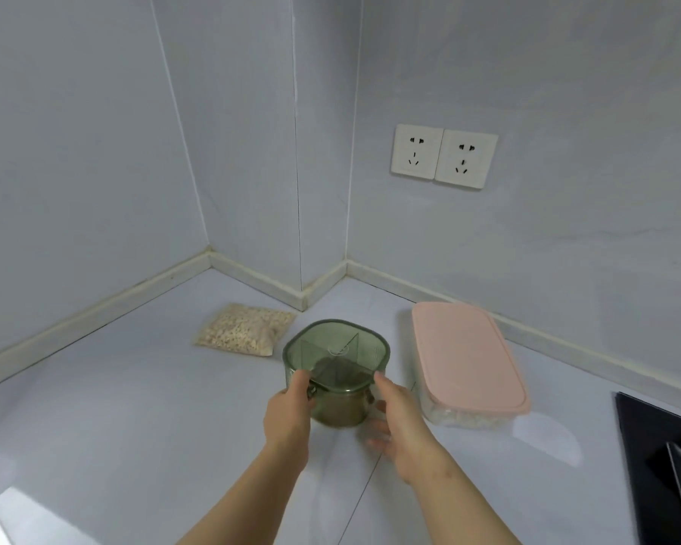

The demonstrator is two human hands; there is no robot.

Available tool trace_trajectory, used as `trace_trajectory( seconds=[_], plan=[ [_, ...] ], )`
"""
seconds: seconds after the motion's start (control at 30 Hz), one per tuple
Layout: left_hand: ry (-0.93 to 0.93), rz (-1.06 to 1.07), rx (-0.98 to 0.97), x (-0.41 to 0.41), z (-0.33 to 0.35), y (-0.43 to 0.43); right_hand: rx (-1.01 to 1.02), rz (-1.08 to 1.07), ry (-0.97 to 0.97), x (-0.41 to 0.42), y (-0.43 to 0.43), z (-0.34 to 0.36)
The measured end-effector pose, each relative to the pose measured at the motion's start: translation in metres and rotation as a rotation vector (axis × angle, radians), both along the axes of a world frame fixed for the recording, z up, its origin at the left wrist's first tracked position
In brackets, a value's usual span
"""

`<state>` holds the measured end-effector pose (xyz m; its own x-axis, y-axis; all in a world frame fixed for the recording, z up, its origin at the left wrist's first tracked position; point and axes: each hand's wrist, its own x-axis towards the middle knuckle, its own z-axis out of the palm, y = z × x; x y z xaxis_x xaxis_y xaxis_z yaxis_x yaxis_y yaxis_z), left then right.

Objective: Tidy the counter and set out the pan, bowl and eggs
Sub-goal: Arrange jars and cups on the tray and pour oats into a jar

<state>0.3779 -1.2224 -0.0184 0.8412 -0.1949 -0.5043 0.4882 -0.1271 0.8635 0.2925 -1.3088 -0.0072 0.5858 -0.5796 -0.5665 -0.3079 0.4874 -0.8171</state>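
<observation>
**Green container held between both hands, just left of the pink-lidded box**

The green container [335,350] stands upright on the desk [134,407], just beside the pink-lidded box [468,359] on that box's left, with a narrow gap between the two. Whether its base rests on the desk or hangs a little above it cannot be told from this angle.

The left hand [289,416] grips the container's left wall, its fingers [301,381] curled up against the lid's rim. The right hand [400,422] cups the right wall from the side facing the pink-lidded box, thumb at the rim. Its lower fingers curl in toward the base, though how firmly they press is not clear. So the container sits squarely between the two hands, neither one nearer than the other.

The container is squarish with rounded corners and has no real long axis (the partition lines under its clear lid are the only thing that gives it a direction). The pink-lidded box, by contrast, runs lengthwise away from the person toward the wall.

A bag of grain [244,330] lies flat farther left of the pink-lidded box, beyond the container and nearer the wall.

The likely step is tidying the container away. Judged from this layout, any sideways shift toward the pink-lidded box would pinch the right hand in the gap, so straight back or upward looks the freer path.
</observation>
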Motion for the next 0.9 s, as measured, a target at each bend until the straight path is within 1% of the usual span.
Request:
trace_trajectory(
  seconds=[0.17, 0.23, 0.3, 0.37, 0.43, 0.5, 0.53, 0.57, 0.63, 0.7, 0.77, 0.87, 0.9],
  plan=[
    [-0.142, -0.104, -0.020, -0.016, 0.017, 0.024, 0.240, -0.054, -0.149, -0.007, 0.016, 0.000],
    [-0.188, -0.132, -0.081, -0.026, 0.025, 0.030, 0.261, -0.106, -0.190, -0.008, 0.022, 0.002],
    [-0.205, -0.187, -0.162, -0.036, 0.032, 0.035, 0.246, -0.210, -0.228, -0.010, 0.025, 0.008],
    [-0.166, -0.213, -0.259, -0.042, 0.034, 0.038, 0.220, -0.280, -0.282, -0.014, 0.025, 0.018],
    [-0.080, -0.142, -0.296, -0.039, 0.036, 0.040, 0.182, -0.299, -0.296, -0.022, 0.024, 0.026],
    [-0.013, -0.077, -0.291, -0.030, 0.037, 0.039, 0.151, -0.297, -0.274, -0.033, 0.024, 0.031],
    [0.007, -0.116, -0.291, -0.027, 0.040, 0.039, 0.146, -0.293, -0.260, -0.039, 0.024, 0.032],
    [0.031, -0.198, -0.303, -0.026, 0.045, 0.039, 0.145, -0.291, -0.245, -0.047, 0.023, 0.033],
    [0.115, -0.399, -0.306, -0.031, 0.055, 0.037, 0.148, -0.285, -0.231, -0.064, 0.024, 0.035],
    [0.177, -0.582, -0.265, -0.045, 0.060, 0.034, 0.148, -0.285, -0.235, -0.086, 0.024, 0.035],
    [0.199, -0.667, -0.219, -0.066, 0.062, 0.028, 0.118, -0.307, -0.245, -0.111, 0.023, 0.036],
    [0.169, -0.670, -0.228, -0.089, 0.059, 0.019, 0.077, -0.323, -0.256, -0.135, 0.024, 0.040],
    [0.158, -0.701, -0.227, -0.114, 0.063, 0.009, 0.067, -0.366, -0.286, -0.161, 0.020, 0.040]
  ],
)
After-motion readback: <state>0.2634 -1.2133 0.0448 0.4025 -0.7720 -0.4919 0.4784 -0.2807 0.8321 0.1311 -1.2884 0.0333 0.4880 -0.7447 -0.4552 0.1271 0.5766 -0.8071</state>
